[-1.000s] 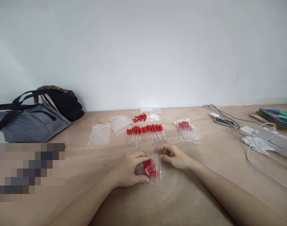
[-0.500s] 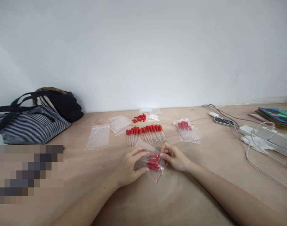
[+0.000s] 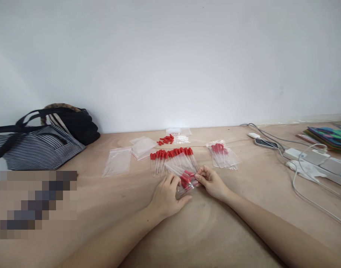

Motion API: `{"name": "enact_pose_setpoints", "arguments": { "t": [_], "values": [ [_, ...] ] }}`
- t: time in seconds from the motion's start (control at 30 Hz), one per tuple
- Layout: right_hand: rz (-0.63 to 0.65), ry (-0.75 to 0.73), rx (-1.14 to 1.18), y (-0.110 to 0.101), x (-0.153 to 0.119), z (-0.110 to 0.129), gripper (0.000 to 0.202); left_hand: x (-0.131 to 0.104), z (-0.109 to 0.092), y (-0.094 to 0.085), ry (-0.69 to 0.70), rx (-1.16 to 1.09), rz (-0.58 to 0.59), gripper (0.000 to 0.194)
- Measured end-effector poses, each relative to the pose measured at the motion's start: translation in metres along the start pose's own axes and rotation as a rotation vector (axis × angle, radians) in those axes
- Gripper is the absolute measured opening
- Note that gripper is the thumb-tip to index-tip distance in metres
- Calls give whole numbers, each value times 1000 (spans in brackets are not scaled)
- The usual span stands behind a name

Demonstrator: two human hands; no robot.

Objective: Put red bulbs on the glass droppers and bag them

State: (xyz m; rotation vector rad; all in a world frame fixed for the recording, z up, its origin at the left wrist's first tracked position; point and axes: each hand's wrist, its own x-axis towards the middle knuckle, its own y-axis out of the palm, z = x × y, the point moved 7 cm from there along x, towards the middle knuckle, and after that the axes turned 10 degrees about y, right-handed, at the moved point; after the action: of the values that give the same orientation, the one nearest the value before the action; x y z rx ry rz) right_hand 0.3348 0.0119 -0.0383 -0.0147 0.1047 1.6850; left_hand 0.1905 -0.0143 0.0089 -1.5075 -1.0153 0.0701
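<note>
Between my hands is a clear zip-lock bag [image 3: 179,162] with several red-bulbed droppers [image 3: 188,178] in it, tilted with their tips toward the far left. My right hand [image 3: 213,183] pinches the bag's right edge between thumb and fingers. Curled fingers of my left hand [image 3: 167,196] hold the near left side of the bag, with the thumb stretched along below it. Just beyond lies a row of loose droppers [image 3: 160,160] with red bulbs and clear stems, partly covered by the bag.
A filled bag of droppers [image 3: 222,154] lies to the right. Flat bags [image 3: 117,162] are on the left. Loose red bulbs [image 3: 166,140] and clear tubes [image 3: 183,139] sit near the wall. A striped bag [image 3: 44,147] stands far left; a power strip [image 3: 318,160] with cables lies right.
The held bag has turned, its far end swinging up and right over the row of droppers. My left hand has shifted right and nearer; my right hand has moved slightly right.
</note>
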Motion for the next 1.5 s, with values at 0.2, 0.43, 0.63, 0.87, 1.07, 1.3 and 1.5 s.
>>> {"name": "enact_pose_setpoints", "arguments": {
  "t": [0.2,0.43,0.63,0.87,1.07,1.3,1.5],
  "values": [
    [35,-64,-212,3,-7,4,45,3,3,6,57,71,65,12],
    [-57,-118,-606,9,-12,17,26,-5,19,-3,-19,-43,16,27],
    [-110,-176,-635,14,-11,22,10,-2,24,4,-39,-61,-12,9],
    [-183,-271,-540,16,-15,29,12,-4,25,-3,-35,-91,-83,13],
    [-72,-363,-538,28,-21,37,13,-6,37,-4,-194,-230,-91,10],
    [-101,-348,-598,27,-22,34,6,-8,51,7,-280,-499,-86,10],
    [-185,-379,-681,31,-20,33,8,-3,42,2,-183,-315,-38,14]
  ]
}}
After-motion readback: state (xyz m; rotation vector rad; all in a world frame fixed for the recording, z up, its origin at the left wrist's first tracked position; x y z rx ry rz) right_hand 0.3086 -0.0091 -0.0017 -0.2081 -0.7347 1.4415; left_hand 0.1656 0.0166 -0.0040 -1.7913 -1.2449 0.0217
